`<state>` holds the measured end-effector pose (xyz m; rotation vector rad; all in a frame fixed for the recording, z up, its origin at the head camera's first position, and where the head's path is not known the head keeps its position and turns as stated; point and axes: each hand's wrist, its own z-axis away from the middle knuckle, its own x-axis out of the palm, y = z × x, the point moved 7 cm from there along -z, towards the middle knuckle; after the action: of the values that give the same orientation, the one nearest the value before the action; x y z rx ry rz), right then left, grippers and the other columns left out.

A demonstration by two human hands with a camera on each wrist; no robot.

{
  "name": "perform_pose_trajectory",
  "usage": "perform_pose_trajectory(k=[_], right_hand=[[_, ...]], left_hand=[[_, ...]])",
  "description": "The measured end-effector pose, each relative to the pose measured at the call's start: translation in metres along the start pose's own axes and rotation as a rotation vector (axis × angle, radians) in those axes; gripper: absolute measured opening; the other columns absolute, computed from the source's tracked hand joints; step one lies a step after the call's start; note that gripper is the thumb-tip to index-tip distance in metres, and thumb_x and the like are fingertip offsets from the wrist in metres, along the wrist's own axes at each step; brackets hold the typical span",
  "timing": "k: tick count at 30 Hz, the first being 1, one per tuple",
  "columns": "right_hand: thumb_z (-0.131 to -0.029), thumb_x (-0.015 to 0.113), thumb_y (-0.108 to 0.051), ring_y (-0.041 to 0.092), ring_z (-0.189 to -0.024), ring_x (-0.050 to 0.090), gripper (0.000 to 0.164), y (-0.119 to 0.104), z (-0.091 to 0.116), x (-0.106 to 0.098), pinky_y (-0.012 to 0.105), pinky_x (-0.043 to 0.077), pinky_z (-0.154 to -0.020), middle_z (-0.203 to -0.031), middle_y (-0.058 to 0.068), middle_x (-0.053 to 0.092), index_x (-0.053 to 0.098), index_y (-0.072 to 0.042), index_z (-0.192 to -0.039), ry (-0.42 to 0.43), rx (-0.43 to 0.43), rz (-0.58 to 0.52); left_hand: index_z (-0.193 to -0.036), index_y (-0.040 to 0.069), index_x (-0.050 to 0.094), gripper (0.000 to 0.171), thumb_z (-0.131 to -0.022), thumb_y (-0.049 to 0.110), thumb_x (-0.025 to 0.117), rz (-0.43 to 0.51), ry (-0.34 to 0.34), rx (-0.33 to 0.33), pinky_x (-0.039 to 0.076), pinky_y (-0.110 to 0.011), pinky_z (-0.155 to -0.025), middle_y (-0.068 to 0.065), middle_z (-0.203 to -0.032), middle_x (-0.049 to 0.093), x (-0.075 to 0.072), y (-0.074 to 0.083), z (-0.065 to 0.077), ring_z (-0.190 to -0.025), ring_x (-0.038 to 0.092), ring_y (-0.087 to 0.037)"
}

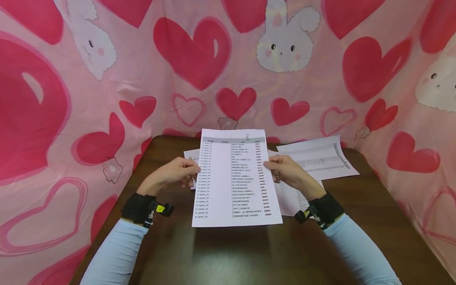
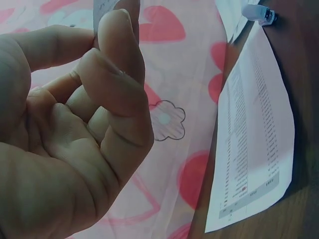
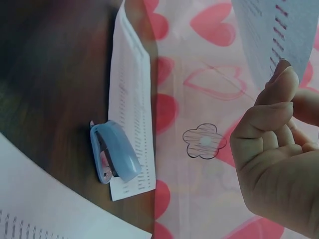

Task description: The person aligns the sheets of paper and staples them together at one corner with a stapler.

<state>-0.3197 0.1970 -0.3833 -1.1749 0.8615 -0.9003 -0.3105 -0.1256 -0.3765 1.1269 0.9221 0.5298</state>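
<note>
Sleeves (image 1: 114, 249) at bottom of head view, left hand (image 1: 171, 174) and right hand (image 1: 289, 171) pinching opposite edges of sheet (image 1: 235, 182) at centre, stapler (image 3: 119, 152) at left of right-wrist view.

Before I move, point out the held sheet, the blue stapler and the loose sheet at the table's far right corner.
Held sheet (image 1: 236, 178): head view, middle of its printed face.
Blue stapler (image 3: 122, 149): right wrist view, its upper cover.
Loose sheet (image 1: 318, 158): head view, middle of its printed face.

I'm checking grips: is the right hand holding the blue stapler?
No, the right hand pinches a printed sheet, and the blue stapler lies apart from it.
</note>
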Motion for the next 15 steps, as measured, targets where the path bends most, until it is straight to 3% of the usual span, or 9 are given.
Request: perform_pose_trajectory(k=[7,15], right_hand=[[-0.099,0.057,-0.021,0.011,-0.053,0.049,0.020,0.002,0.012,-0.004,0.025,0.035,-0.052,-0.079,0.002,0.068,0.058,-0.008,-0.083,-0.053,0.040,-0.003],[-0.099,0.058,-0.022,0.012,-0.054,0.052,0.017,0.010,0.021,-0.008,0.026,0.035,-0.053,-0.078,0.002,0.067,0.061,-0.006,-0.092,-0.092,0.061,0.033]], left_hand=[[-0.102,0.001,0.071,0.024,-0.097,0.023,0.061,-0.028,-0.058,0.028,0.048,-0.027,-0.051,-0.031,-0.093,0.065,0.009,0.006,-0.002,-0.063,0.064,-0.034],[-0.105,0.003,0.072,0.023,-0.096,0.022,0.064,-0.079,-0.150,0.065,0.047,-0.025,-0.050,-0.024,-0.088,0.069,0.018,0.007,-0.002,-0.063,0.065,-0.031]])
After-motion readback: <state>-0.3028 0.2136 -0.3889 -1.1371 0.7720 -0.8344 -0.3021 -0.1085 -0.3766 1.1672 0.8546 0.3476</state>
